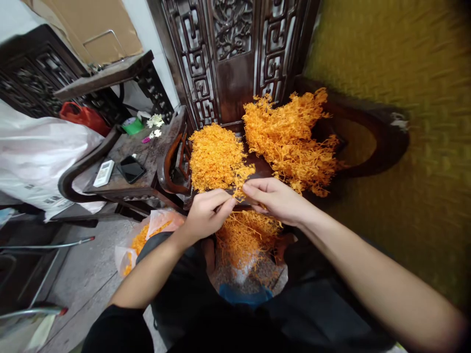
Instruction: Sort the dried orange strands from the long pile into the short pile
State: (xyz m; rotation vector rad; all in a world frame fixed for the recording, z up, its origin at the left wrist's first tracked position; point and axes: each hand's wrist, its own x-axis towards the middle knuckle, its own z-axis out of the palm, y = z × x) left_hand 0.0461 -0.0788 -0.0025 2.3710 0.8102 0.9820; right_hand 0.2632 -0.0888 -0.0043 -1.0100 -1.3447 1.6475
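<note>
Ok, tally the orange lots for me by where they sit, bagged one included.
Heaps on the carved wooden chair: 2, a compact heap and a loose heap
Sprig between left hand and right hand: 1
Pile below the hands: 1
Plastic bag holding orange pieces: 1
Total: 5

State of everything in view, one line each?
Sprig, held up between both hands
Left hand, fingers closed on sprig
Right hand, pinching sprig
Left pile, compact
Right pile, loose, tangled
Floor bag, open, orange bits inside
Phone, lying flat, dark
</note>
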